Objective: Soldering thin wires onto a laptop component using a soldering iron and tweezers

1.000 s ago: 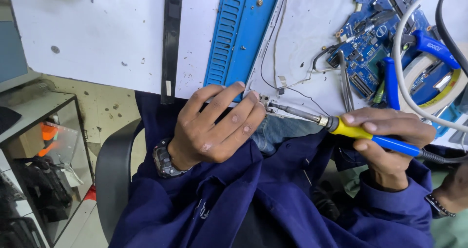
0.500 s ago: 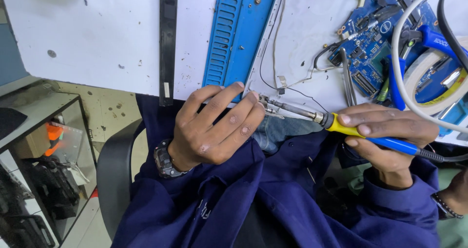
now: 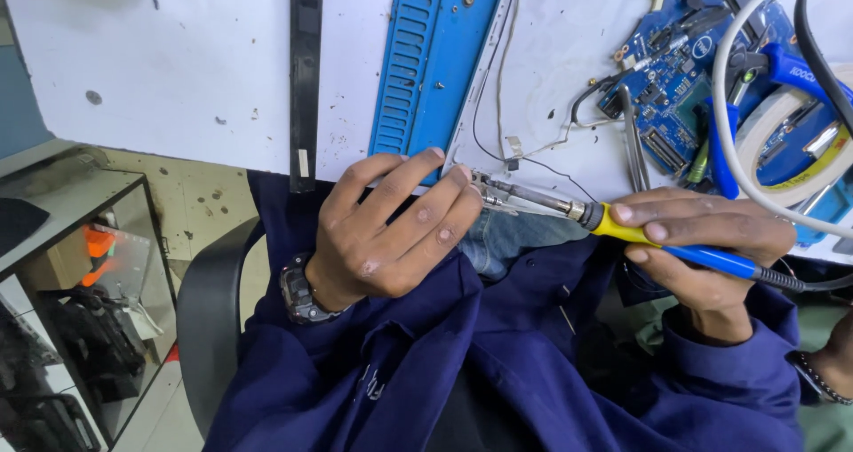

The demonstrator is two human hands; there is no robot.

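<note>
soldering iron (image 3: 622, 230) clamped in right hand (image 3: 702, 248) grip, tip touching left hand's (image 3: 391, 230) closed fingertips.

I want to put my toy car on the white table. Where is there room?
The bare patch is the white table left of the black strip. A smaller gap lies between the blue vented panel and the circuit board, crossed by thin wires. The right side is crowded with board, tape roll and cables.
</note>
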